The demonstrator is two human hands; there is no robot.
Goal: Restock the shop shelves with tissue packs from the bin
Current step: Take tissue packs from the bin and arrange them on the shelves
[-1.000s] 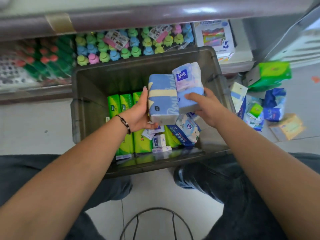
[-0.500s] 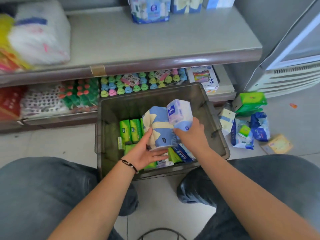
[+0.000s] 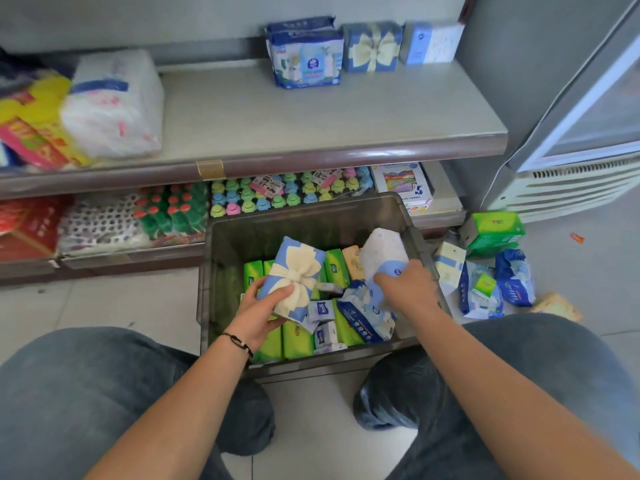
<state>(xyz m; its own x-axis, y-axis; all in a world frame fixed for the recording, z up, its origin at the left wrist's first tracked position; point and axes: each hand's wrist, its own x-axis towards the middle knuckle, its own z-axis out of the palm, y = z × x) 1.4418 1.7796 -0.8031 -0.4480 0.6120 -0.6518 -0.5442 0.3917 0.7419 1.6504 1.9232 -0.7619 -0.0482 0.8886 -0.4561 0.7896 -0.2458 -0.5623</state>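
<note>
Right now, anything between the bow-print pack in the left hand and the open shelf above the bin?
Nothing visible. The left hand holds the bow-print pack over the bin; the upper shelf lies bare ahead, its matching packs at the back.

The bow-printed tissue pack (image 3: 294, 280) and the white-and-blue tissue pack (image 3: 382, 256), earlier pressed together, are now held apart, one in each hand, over the bin (image 3: 221, 247).

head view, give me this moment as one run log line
left hand: grips bow-print tissue pack | right hand: grips white-and-blue tissue pack | both over bin | shelf: matching bow pack at back
</note>
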